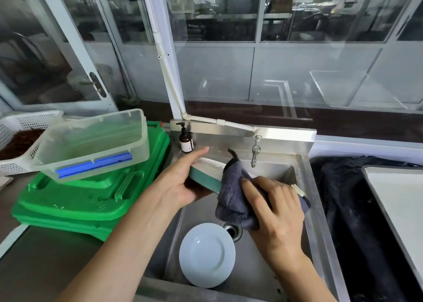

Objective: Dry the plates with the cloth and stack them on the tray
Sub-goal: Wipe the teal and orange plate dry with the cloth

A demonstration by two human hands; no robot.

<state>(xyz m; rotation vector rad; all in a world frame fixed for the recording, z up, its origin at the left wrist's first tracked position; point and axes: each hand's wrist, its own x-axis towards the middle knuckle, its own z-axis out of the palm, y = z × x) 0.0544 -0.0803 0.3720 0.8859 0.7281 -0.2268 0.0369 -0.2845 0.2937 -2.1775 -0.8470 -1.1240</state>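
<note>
Left hand grasping a teal-rimmed plate over the steel sink, right hand gripping the grey cloth against it, second pale plate in the basin beside the drain, tap and soap bottle behind, clear tub on green crates at left, glass partitions beyond.

Setting: commercial or institutional kitchen wash area. Evidence: stainless-steel sink with raised splashback, wall-fed tap and pump soap bottle; stacked green plastic crates bearing a clear plastic tub; white perforated basket at far left. Aluminium-framed glass partitions behind, with steel shelving and equipment seen dimly through them.
</note>
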